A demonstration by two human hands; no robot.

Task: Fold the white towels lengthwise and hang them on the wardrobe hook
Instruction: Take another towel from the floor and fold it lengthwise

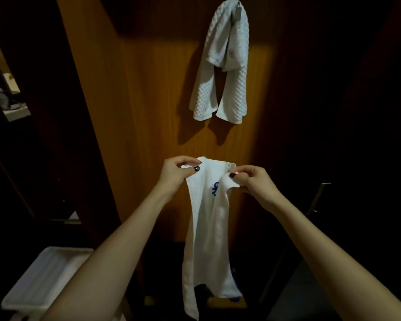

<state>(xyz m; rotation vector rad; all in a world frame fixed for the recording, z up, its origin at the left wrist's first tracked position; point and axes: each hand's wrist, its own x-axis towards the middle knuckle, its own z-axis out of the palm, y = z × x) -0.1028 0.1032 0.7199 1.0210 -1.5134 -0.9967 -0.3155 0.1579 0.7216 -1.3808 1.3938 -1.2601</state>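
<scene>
I hold a white towel with a blue print [208, 228] in front of the wooden wardrobe door [153, 107]. My left hand [175, 173] pinches its top left corner. My right hand [252, 181] pinches the top right edge, bunched toward the middle. The towel hangs down in a long, partly folded strip. Higher up, two white towels [222, 72], one quilted, hang draped over a metal hook [238, 9] on the door.
A white plastic tray [39, 279] sits at the lower left. A dark door with a metal handle [318, 196] stands to the right. The dim room opens at the far left.
</scene>
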